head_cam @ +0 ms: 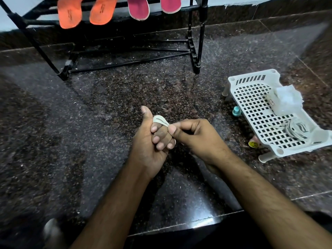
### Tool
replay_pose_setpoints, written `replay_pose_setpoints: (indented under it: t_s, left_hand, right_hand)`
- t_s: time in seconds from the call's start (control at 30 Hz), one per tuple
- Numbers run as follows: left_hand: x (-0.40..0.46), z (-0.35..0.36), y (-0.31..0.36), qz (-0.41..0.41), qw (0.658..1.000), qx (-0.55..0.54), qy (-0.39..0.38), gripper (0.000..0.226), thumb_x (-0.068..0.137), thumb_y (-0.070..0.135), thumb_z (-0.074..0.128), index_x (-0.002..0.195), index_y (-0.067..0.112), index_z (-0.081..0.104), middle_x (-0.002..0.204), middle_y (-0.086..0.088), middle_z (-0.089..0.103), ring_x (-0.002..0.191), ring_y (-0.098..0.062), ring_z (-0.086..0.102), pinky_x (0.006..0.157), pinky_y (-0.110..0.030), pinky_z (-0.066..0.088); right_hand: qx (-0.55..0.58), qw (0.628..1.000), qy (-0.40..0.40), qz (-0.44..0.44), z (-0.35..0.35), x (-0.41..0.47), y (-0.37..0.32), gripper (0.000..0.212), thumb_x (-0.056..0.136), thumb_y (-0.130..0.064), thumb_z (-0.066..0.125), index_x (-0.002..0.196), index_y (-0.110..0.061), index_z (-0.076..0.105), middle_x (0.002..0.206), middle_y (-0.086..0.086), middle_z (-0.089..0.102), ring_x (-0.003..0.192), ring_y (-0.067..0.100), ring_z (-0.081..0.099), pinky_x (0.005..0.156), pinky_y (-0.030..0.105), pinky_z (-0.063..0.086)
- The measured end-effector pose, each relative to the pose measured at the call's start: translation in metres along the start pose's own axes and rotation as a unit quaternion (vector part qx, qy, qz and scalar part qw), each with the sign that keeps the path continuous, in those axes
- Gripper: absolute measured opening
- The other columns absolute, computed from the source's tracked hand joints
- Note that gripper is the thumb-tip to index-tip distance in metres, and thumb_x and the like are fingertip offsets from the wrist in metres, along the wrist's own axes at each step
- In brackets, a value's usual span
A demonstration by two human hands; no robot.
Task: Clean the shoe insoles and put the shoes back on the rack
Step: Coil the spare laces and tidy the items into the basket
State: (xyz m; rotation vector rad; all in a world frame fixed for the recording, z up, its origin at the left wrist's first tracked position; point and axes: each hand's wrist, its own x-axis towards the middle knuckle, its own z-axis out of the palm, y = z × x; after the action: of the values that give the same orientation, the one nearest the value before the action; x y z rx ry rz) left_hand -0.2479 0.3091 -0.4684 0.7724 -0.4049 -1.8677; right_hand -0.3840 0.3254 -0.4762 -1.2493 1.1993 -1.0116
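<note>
Dark granite floor (107, 108) carries a black rack (195, 44) at its far edge. Four insoles are draped there: two orange (84, 12), two pink (152, 6). No shoes are seen, so re-racking appears outstanding. One pale band (160, 120), possibly elastic, is pinched by the right hand (195, 139) over the curled left hand (152, 141). One white basket (251, 97) stands at the right edge.

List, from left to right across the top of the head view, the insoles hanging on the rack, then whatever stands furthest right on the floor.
Two orange insoles → two pink insoles → white perforated stand.
</note>
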Motion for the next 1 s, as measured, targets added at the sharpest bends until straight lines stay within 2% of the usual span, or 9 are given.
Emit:
replay_pose_setpoints:
  t_s: [0.13, 0.2, 0.3, 0.4, 0.47, 0.57, 0.77, 0.9, 1.0]
  left_hand:
    - [0.000, 0.002, -0.001, 0.000, 1.000, 0.011, 0.000, 0.062, 0.097, 0.062, 0.031, 0.053, 0.021, 0.040, 0.037, 0.006, 0.031, 0.031, -0.007, 0.031, 0.040, -0.022, 0.039]
    - [0.000, 0.002, -0.001, 0.001, 1.000, 0.022, -0.020, 0.051, 0.095, 0.058, 0.038, 0.062, 0.019, 0.043, 0.045, 0.005, 0.037, 0.039, -0.008, 0.037, 0.049, -0.025, 0.045]
    - [0.001, 0.003, -0.003, 0.006, 0.998, 0.039, -0.049, 0.029, 0.096, 0.037, 0.046, 0.077, 0.014, 0.047, 0.060, 0.001, 0.048, 0.056, -0.011, 0.048, 0.068, -0.028, 0.054]
    - [0.004, 0.003, -0.007, 0.015, 0.998, 0.056, -0.019, 0.025, 0.103, 0.026, 0.044, 0.085, 0.009, 0.050, 0.070, -0.004, 0.053, 0.065, -0.014, 0.055, 0.078, -0.030, 0.055]
    - [0.007, 0.002, -0.011, 0.024, 0.996, 0.082, 0.013, 0.027, 0.106, 0.024, 0.042, 0.086, 0.009, 0.052, 0.071, -0.004, 0.054, 0.065, -0.012, 0.057, 0.077, -0.028, 0.057]
    - [0.009, 0.002, -0.018, 0.058, 0.983, 0.170, 0.045, 0.028, 0.106, 0.025, 0.043, 0.087, 0.009, 0.057, 0.072, -0.002, 0.058, 0.067, -0.010, 0.061, 0.081, -0.031, 0.056]
    - [0.009, 0.025, -0.035, 0.118, 0.947, 0.290, 0.073, 0.027, 0.105, 0.022, 0.049, 0.091, 0.006, 0.066, 0.085, -0.009, 0.069, 0.084, -0.021, 0.067, 0.084, -0.040, 0.056]
    - [0.017, 0.053, -0.056, 0.113, 0.938, 0.314, 0.090, 0.028, 0.104, 0.021, 0.051, 0.099, -0.001, 0.068, 0.081, -0.009, 0.067, 0.076, -0.023, 0.067, 0.065, -0.032, 0.057]
    - [0.017, 0.079, -0.072, 0.118, 0.929, 0.342, 0.077, 0.026, 0.103, 0.021, 0.056, 0.103, -0.001, 0.070, 0.079, -0.009, 0.068, 0.070, -0.021, 0.070, 0.061, -0.030, 0.059]
  right_hand:
    - [0.018, 0.998, 0.056, 0.011, 0.001, -0.002, -0.003, 0.012, 0.091, -0.020, 0.070, 0.089, -0.011, 0.078, 0.076, 0.017, 0.073, 0.067, 0.017, 0.057, 0.068, 0.033, 0.047]
    - [-0.014, 0.996, 0.089, 0.016, 0.003, 0.000, 0.001, 0.017, 0.092, -0.026, 0.069, 0.084, -0.014, 0.078, 0.074, 0.018, 0.072, 0.061, 0.017, 0.052, 0.062, 0.033, 0.044]
    - [-0.100, 0.985, 0.143, 0.000, -0.004, 0.006, 0.006, 0.020, 0.091, -0.033, 0.068, 0.080, -0.019, 0.076, 0.071, 0.003, 0.073, 0.059, 0.017, 0.061, 0.064, 0.036, 0.052]
    - [-0.168, 0.969, 0.179, -0.003, -0.013, 0.009, 0.003, 0.019, 0.091, -0.035, 0.068, 0.082, -0.020, 0.077, 0.076, -0.005, 0.073, 0.067, 0.011, 0.067, 0.067, 0.028, 0.054]
    - [-0.204, 0.962, 0.183, 0.001, -0.017, 0.009, 0.001, 0.019, 0.090, -0.036, 0.068, 0.084, -0.021, 0.077, 0.074, -0.007, 0.072, 0.064, 0.006, 0.065, 0.063, 0.025, 0.052]
    - [-0.245, 0.952, 0.181, 0.010, -0.024, 0.007, -0.002, 0.019, 0.090, -0.041, 0.066, 0.085, -0.025, 0.075, 0.070, -0.006, 0.072, 0.065, 0.012, 0.067, 0.063, 0.028, 0.053]
    - [-0.236, 0.956, 0.175, 0.009, -0.055, 0.003, -0.010, 0.022, 0.088, -0.044, 0.066, 0.086, -0.024, 0.075, 0.073, -0.011, 0.073, 0.069, 0.005, 0.067, 0.071, 0.031, 0.056]
    - [-0.235, 0.953, 0.187, 0.028, -0.085, -0.011, -0.015, 0.023, 0.089, -0.042, 0.068, 0.083, -0.021, 0.075, 0.061, -0.013, 0.067, 0.055, 0.000, 0.055, 0.062, 0.024, 0.043]
    - [-0.233, 0.948, 0.208, 0.059, -0.111, -0.030, -0.020, 0.023, 0.089, -0.042, 0.067, 0.080, -0.022, 0.075, 0.055, -0.015, 0.063, 0.050, -0.002, 0.051, 0.059, 0.023, 0.041]
